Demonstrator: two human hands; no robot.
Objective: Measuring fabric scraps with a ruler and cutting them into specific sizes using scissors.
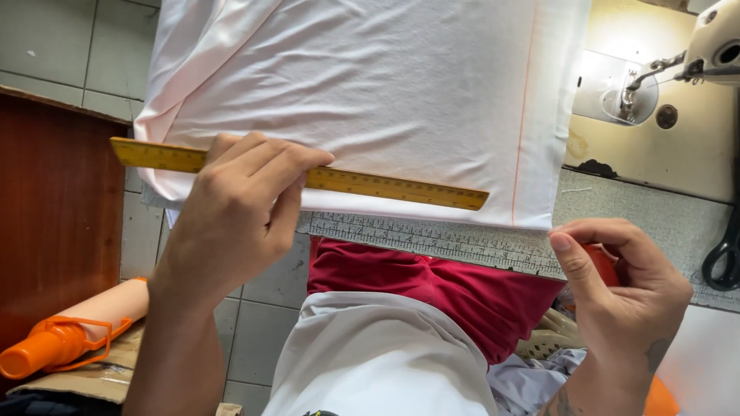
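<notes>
So the left hand (pixel 231 216) sits in the middle-left of the frame, fingers (pixel 297 166) flat and spread a bit, pressing a yellow ruler (pixel 385 187) down onto pale pink fabric (pixel 370 92). Not gripping it, just pinning it. The ruler's long axis runs left to right with a slight downward tilt toward the right, close to the fabric's lower edge, and its free end stops just short of a thin orange line (pixel 524 108) drawn down the cloth. The right hand (pixel 624 296) is at lower right, fingers curled closed around a small red-orange piece, probably chalk (pixel 603 262), touching the fabric's bottom right corner. That hand is the nearer one to the ruler's free end, which lies up and to its left. The surface (pixel 640 208) has a measuring scale along its edge, with a sewing machine (pixel 694 54) at upper right and scissors (pixel 724 254) at the right edge.
</notes>
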